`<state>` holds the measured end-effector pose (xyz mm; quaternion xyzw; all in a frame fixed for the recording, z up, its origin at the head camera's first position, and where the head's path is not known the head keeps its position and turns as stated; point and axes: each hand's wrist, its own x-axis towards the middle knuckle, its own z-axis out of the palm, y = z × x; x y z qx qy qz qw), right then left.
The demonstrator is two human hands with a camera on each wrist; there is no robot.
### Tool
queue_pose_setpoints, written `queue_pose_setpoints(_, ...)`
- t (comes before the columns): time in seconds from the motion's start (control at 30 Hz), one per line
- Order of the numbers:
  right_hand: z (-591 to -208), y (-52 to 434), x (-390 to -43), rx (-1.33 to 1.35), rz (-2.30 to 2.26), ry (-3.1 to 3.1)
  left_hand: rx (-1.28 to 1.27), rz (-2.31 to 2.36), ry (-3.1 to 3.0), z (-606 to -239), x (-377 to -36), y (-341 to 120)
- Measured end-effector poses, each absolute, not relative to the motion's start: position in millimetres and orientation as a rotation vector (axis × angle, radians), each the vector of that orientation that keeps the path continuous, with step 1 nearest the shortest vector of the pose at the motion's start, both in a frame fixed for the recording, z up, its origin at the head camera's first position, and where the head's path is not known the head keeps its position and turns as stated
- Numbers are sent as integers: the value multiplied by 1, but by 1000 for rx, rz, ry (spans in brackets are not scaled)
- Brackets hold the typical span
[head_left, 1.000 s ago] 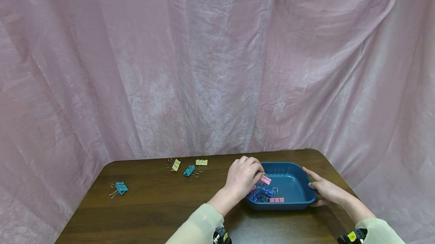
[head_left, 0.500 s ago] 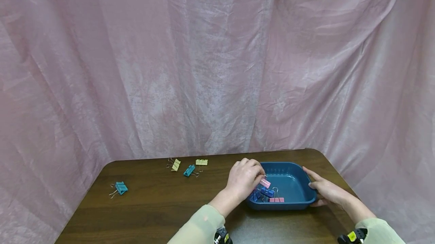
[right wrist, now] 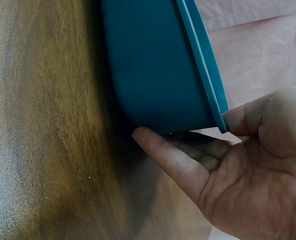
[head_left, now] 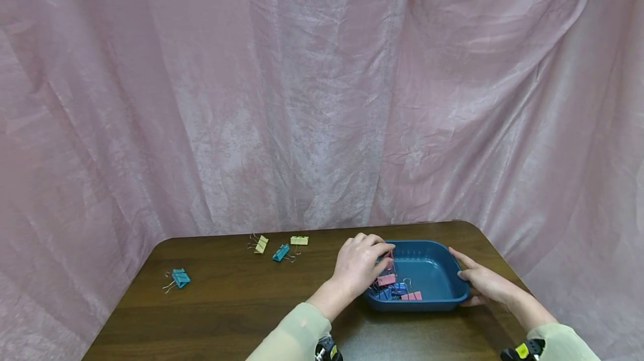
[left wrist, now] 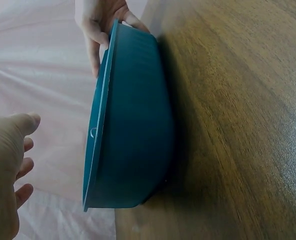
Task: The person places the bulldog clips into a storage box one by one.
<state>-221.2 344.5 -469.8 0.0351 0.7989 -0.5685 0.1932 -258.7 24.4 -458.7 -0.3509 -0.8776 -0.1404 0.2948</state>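
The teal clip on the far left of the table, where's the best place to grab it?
Probably pinch the teal clip across its coloured body, coming from above. It lies flat and apart from the other clips, with its thin wire handles pointing left, so the body is the widest, firmest part. The left hand is nearer.

1. the left hand [head_left: 359, 263] is raised a little, back of the hand up, its forearm coming in from the near edge and angling toward the far right.
2. its fingers [left wrist: 24, 167] hang loosely curled, thumb out in front, and the wrist view shows nothing between them.
3. the right hand [head_left: 482, 281] lies low on the right, palm turned to the left, forearm running back to the near right corner.
4. its thumb sits on top and its fingers [right wrist: 170, 160] reach underneath, lightly curled in a hold.
5. both forearms wear pale green sleeves [head_left: 292, 334], each with a small camera at the wrist.
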Motion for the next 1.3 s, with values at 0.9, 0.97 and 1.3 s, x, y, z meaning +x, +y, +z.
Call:
queue_pose_setpoints(0.9, -469, 343, -219, 78, -1615, 2228, -876, -353, -2301, -446, -262, 6)
queue_pose_setpoints(0.97, -469, 343, -219, 77, -1617, 2225, -877, -365, -2301, -445, -262, 4)
queue_pose_setpoints(1.3, -469, 344, -220, 79, -1610, 2227, -859, -390, -2288, -442, -264, -8)
